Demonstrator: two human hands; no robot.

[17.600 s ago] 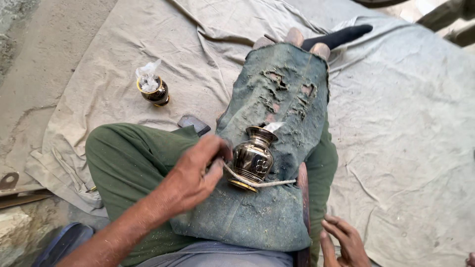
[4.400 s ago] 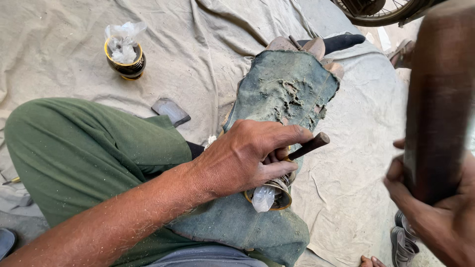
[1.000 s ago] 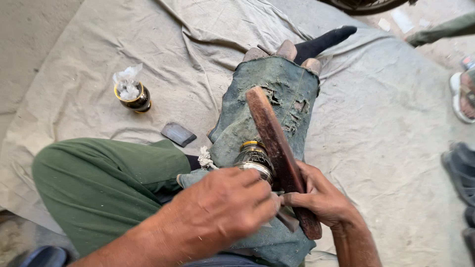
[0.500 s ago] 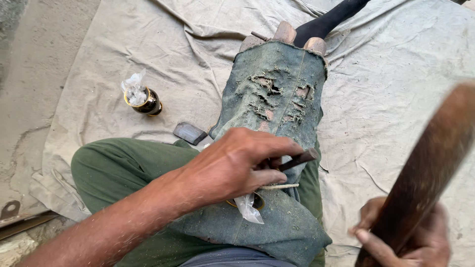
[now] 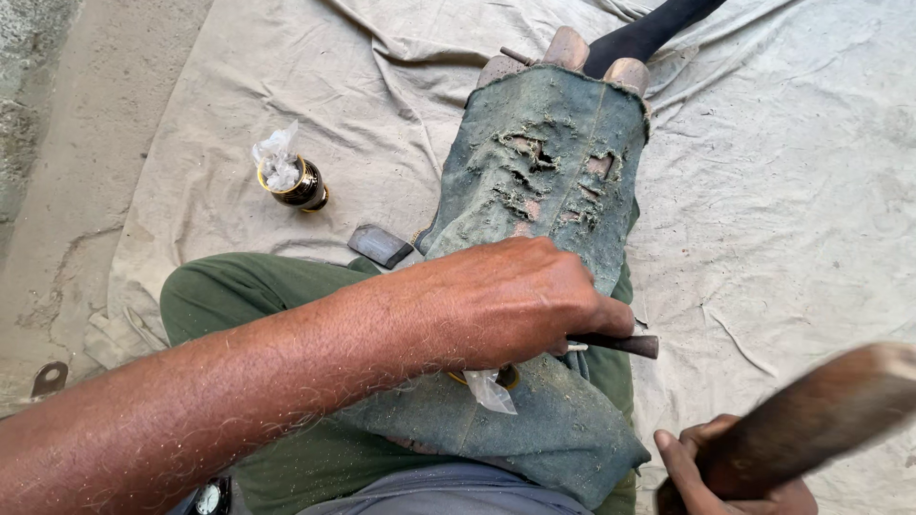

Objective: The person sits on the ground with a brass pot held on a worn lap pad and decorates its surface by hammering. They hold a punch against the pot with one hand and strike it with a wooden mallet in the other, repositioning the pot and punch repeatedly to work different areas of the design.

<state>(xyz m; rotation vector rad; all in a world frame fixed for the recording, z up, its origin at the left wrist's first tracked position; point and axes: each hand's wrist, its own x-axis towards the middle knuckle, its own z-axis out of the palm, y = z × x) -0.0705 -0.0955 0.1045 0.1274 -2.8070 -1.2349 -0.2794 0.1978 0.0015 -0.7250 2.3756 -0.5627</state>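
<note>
On the lap, in the head view, the left hand [image 5: 506, 300] lies knuckles-up over a worn green cloth [image 5: 553, 181] spread along the outstretched leg; its fingers are curled tight around a dark tool [image 5: 615, 343] whose blunt end sticks out to the right of the fist; under the palm a brass pot [image 5: 496, 379] shows only as a sliver of yellow rim, with a scrap of clear plastic [image 5: 489, 391] hanging from it toward the near side; the rest of the pot is hidden by the hand. At the near right corner the right hand [image 5: 730, 472] is clenched on the lower end of a thick wooden club [image 5: 811, 424], which slants up to the right edge and is blurred; the club is well apart from the tool and pot. Far left on the canvas sheet [image 5: 811, 191] stands a second small brass pot [image 5: 303, 186], dark and shiny, with crumpled plastic stuffed in its mouth; between it and the green trouser knee [image 5: 239, 291] lies a flat dark grey block [image 5: 380, 245]; bare toes [image 5: 568, 48] peek out beyond the cloth's far edge.
</note>
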